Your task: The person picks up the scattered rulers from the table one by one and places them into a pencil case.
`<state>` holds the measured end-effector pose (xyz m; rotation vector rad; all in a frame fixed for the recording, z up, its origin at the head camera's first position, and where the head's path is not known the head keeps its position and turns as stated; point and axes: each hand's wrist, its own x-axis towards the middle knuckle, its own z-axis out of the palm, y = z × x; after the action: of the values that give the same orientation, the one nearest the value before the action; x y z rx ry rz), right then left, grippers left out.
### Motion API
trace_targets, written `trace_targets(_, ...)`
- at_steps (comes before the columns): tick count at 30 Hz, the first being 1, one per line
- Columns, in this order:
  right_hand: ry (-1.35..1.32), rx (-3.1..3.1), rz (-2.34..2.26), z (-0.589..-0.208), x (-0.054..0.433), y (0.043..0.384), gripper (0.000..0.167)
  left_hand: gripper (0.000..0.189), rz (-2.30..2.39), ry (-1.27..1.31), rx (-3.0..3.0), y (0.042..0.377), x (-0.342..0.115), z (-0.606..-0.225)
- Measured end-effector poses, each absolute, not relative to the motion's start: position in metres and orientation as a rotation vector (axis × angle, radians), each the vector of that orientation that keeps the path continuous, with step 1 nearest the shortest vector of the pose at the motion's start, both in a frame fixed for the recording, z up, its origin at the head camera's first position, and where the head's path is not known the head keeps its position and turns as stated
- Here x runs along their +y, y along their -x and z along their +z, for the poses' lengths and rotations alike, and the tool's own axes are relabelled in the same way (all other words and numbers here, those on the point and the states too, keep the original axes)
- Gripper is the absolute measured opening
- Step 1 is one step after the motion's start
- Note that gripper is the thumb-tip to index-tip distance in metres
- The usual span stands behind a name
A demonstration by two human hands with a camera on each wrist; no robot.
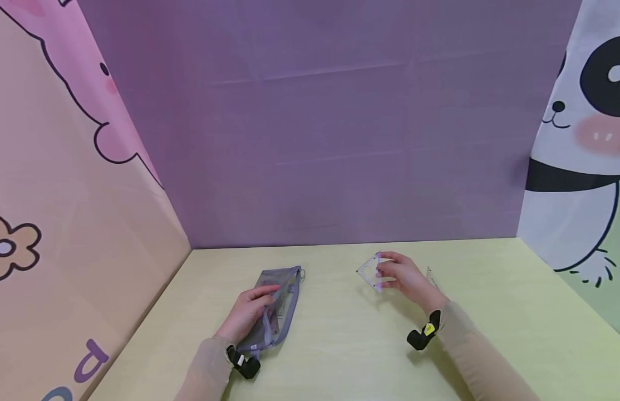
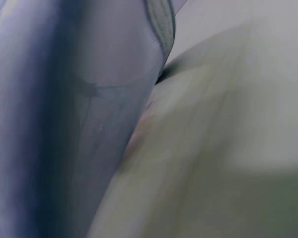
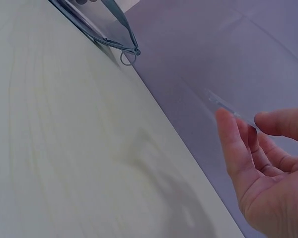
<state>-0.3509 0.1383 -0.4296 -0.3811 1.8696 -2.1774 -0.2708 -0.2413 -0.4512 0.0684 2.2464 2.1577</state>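
Note:
A grey-purple mesh zip pouch (image 1: pixel 290 312) lies left of the middle of the table, its zipped side gaping and some flat items dimly visible through the mesh. My left hand (image 1: pixel 246 314) grips the pouch's upper edge, fingers over the mesh. Pouch fabric (image 2: pixel 114 124) fills the left of the left wrist view, hiding that hand. To the right, my right hand (image 1: pixel 409 279) pinches a small clear set square (image 1: pixel 364 272) between thumb and fingers, raised above the table. The right wrist view shows this set square (image 3: pixel 228 108) nearly edge-on at the fingertips.
Behind the right wrist, another clear, thin-edged piece (image 1: pixel 431 277) is partly hidden. The pale wooden table (image 1: pixel 335 345) meets a purple backdrop (image 1: pixel 310 139) at its far edge. Printed cartoon panels stand at both sides. Each wrist wears a black camera strap.

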Motion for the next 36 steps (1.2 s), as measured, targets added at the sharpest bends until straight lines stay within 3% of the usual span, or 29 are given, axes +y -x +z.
trace_targets(12,0.239,1.884,-2.153,-0.431,0.122,0.352,0.042,0.036,2.16,-0.056,2.243,0.272,-0.24,-0.452)
trace_targets(20,0.364,1.832,-2.153,-0.439,0.118,0.353,0.042,0.035,2.136,-0.052,2.272,0.272,-0.241,-0.453)
trace_targets(36,0.307,1.827,-2.106,-0.442,0.085,0.353,0.034,0.036,2.142,-0.059,2.256,0.273,-0.243,-0.453)
